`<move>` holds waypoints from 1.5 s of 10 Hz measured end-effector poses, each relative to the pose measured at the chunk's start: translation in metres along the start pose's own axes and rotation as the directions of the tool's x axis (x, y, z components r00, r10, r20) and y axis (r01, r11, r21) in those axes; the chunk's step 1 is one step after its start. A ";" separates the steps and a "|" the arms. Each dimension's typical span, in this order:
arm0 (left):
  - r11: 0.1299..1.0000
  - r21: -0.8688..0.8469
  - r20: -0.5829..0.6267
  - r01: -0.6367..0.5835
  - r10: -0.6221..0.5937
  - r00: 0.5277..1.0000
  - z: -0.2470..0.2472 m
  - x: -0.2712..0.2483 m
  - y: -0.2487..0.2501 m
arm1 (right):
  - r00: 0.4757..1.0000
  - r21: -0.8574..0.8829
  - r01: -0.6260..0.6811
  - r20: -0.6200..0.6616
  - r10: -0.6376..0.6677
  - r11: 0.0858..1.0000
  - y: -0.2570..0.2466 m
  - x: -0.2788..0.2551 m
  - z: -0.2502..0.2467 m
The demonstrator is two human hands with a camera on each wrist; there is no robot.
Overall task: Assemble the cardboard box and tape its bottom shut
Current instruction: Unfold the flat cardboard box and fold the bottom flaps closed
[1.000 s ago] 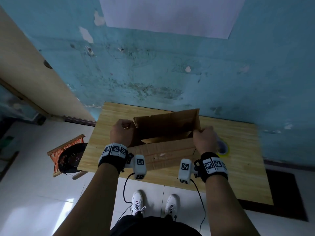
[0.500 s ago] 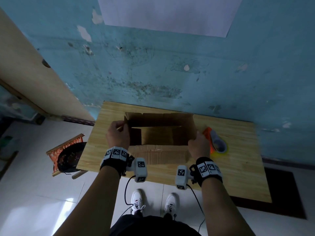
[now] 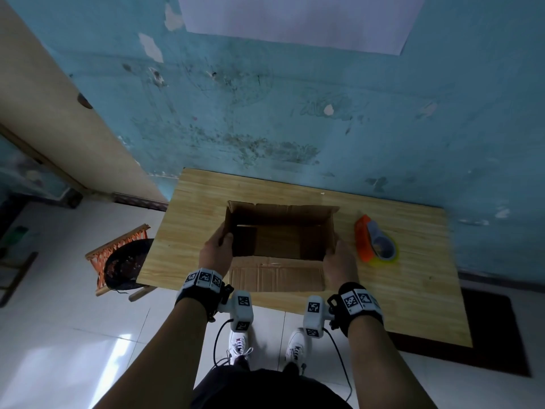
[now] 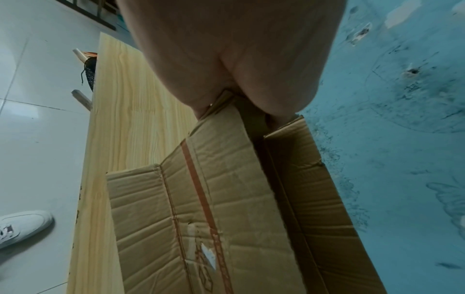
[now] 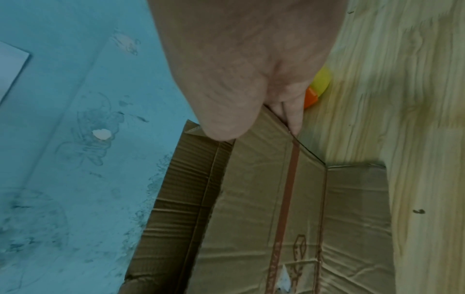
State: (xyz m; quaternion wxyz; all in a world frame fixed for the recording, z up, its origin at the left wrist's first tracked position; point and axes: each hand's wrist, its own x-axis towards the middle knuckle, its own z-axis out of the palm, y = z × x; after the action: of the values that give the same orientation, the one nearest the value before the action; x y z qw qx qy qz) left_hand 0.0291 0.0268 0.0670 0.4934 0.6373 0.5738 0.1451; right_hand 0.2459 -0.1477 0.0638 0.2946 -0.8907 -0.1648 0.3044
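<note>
A brown cardboard box (image 3: pixel 280 231) stands squared up and open on the wooden table (image 3: pixel 413 290), with one flap (image 3: pixel 277 274) lying flat toward me. My left hand (image 3: pixel 216 249) grips the box's left wall, thumb inside the rim. My right hand (image 3: pixel 339 258) grips the right wall near its front corner. In the left wrist view the palm (image 4: pixel 226 59) pinches the top edge of the box (image 4: pixel 226 179). The right wrist view shows my fingers (image 5: pixel 289 111) along the edge of the box (image 5: pixel 264 199). An orange tape dispenser (image 3: pixel 374 242) with a yellow roll lies right of the box.
A blue wall (image 3: pixel 295 113) rises just behind the table. Left of the table, on the white tiled floor, stands an orange woven stool (image 3: pixel 118 255) with a dark object on it. A dark mat (image 3: pixel 495 335) lies at the right. My white shoes (image 3: pixel 265 343) are below the table's near edge.
The box has gone from a tilted, half-flattened shape to a squared-up open box standing on the table. Both hands slid down its side walls, uncovering the tape dispenser.
</note>
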 end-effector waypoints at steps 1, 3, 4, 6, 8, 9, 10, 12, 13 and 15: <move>0.998 -0.053 0.003 0.029 -0.029 1.000 0.003 0.000 0.002 | 1.000 0.020 -0.011 0.000 0.011 1.000 0.004 0.001 -0.001; 0.999 0.010 0.009 0.039 -0.039 0.999 0.005 -0.003 0.001 | 0.998 0.018 0.035 0.042 -0.036 0.999 0.011 0.003 -0.002; 0.996 0.078 0.029 0.048 -0.050 0.998 0.006 -0.005 0.002 | 0.995 -0.004 0.067 0.081 -0.067 0.998 0.011 0.003 -0.001; 0.992 0.121 0.069 0.040 -0.049 0.996 0.008 -0.004 0.001 | 0.983 -0.033 0.083 0.169 -0.076 0.996 0.005 -0.006 -0.013; 0.993 0.119 0.056 0.009 -0.015 0.998 0.011 -0.003 -0.003 | 0.981 -0.035 0.040 0.192 -0.032 0.999 0.000 -0.004 -0.013; 0.991 0.131 0.068 -0.002 -0.007 0.998 0.011 -0.004 0.002 | 0.982 -0.042 0.001 0.188 0.007 0.999 -0.001 -0.002 -0.012; 0.979 0.200 0.109 -0.034 0.012 0.994 0.013 -0.001 0.009 | 0.982 -0.060 -0.008 0.188 0.019 0.998 0.000 0.004 -0.011; 0.887 0.462 0.201 -0.014 -0.089 0.976 0.018 0.016 0.009 | 0.979 -0.106 -0.001 0.205 0.023 0.994 0.005 0.014 -0.011; 0.795 0.600 0.260 -0.087 -0.091 0.961 0.021 0.030 -0.004 | 0.968 -0.109 0.048 0.250 -0.020 0.993 0.007 0.017 -0.012; 0.789 0.603 0.271 -0.119 -0.062 0.961 0.018 0.027 0.000 | 0.961 -0.064 0.055 0.275 -0.036 0.996 0.008 0.020 -0.016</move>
State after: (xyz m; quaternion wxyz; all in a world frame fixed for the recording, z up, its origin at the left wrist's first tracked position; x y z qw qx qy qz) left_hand 0.0506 0.0418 0.0480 0.3325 0.7854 0.5053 -0.1318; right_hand 0.2724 -0.1517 0.0603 0.2440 -0.8459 -0.2352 0.4118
